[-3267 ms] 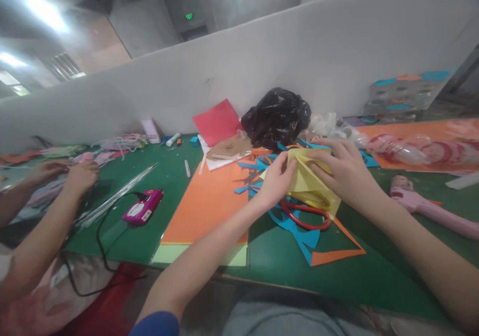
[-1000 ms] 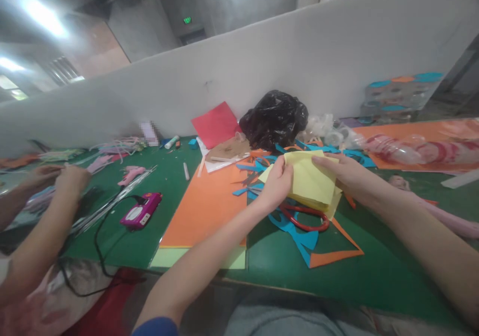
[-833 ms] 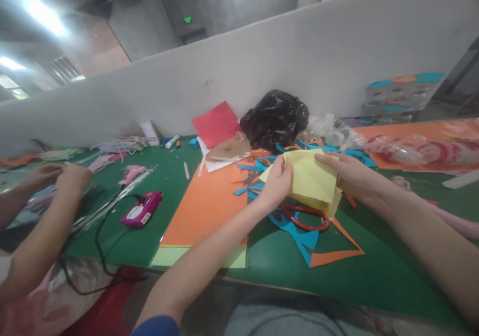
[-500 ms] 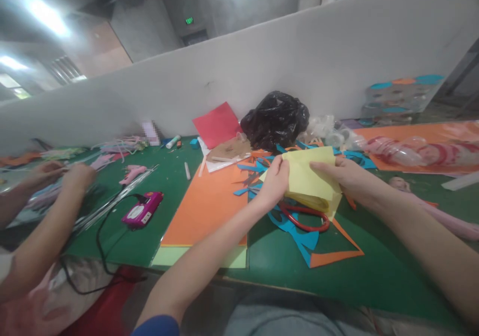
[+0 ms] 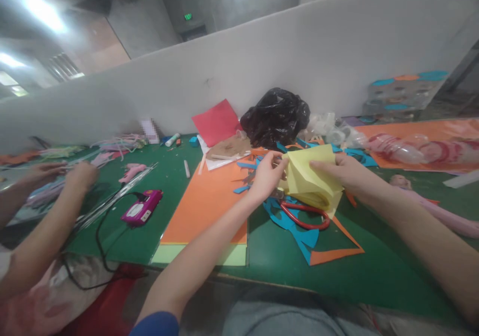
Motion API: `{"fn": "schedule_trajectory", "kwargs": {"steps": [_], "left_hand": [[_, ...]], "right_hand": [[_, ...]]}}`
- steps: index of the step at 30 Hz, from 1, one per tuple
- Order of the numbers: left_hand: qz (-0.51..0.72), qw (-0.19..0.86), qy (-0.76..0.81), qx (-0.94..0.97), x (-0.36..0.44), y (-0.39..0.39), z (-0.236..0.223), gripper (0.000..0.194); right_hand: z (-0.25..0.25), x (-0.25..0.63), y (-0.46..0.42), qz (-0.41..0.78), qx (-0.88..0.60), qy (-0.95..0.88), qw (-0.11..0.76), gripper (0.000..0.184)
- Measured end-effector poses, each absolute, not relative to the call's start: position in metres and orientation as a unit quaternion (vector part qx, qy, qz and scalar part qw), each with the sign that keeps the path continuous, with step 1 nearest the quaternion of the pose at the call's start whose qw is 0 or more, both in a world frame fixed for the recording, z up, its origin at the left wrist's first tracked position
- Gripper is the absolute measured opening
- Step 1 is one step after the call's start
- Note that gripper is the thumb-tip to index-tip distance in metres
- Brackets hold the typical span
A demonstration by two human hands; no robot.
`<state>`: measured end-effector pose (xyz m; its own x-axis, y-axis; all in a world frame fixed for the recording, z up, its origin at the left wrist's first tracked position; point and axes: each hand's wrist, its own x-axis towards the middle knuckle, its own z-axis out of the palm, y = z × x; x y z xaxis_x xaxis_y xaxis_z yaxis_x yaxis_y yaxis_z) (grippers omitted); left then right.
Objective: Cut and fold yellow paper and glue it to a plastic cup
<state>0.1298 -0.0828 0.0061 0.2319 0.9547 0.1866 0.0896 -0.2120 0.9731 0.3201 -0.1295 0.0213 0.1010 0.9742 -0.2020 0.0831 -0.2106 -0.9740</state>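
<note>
Shifted leftward, our left hand [image 5: 266, 174] now pinches the edge of the folded pale-yellow paper [image 5: 310, 179], our right hand [image 5: 339, 172] gripping opposite, hands apart, paper held above red-handled scissors [image 5: 305, 215] mid-frame.

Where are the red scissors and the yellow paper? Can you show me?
red scissors [image 5: 299, 223], head view, on the red handle loop
yellow paper [image 5: 310, 176], head view, on the middle of the folded sheet

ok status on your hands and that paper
Left hand and right hand gripping folded yellow paper. Red-handled scissors directly below it. Blue paper scraps under the scissors.
</note>
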Motion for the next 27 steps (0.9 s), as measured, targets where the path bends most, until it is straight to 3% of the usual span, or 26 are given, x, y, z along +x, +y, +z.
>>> {"fn": "schedule_trajectory", "kwargs": {"steps": [11, 19, 27], "left_hand": [[0.44, 0.416, 0.406, 0.684, 0.118, -0.067, -0.002, 0.013], [0.421, 0.384, 0.38, 0.729, 0.115, -0.07, 0.001, 0.034], [0.428, 0.384, 0.349, 0.74, 0.114, -0.069, 0.0, 0.016]], "right_hand": [[0.026, 0.318, -0.131, 0.471, -0.616, -0.464, 0.429, 0.024], [0.029, 0.316, -0.133, 0.478, -0.613, -0.453, 0.437, 0.018], [0.032, 0.315, -0.133, 0.472, -0.622, -0.462, 0.421, 0.021]]}}
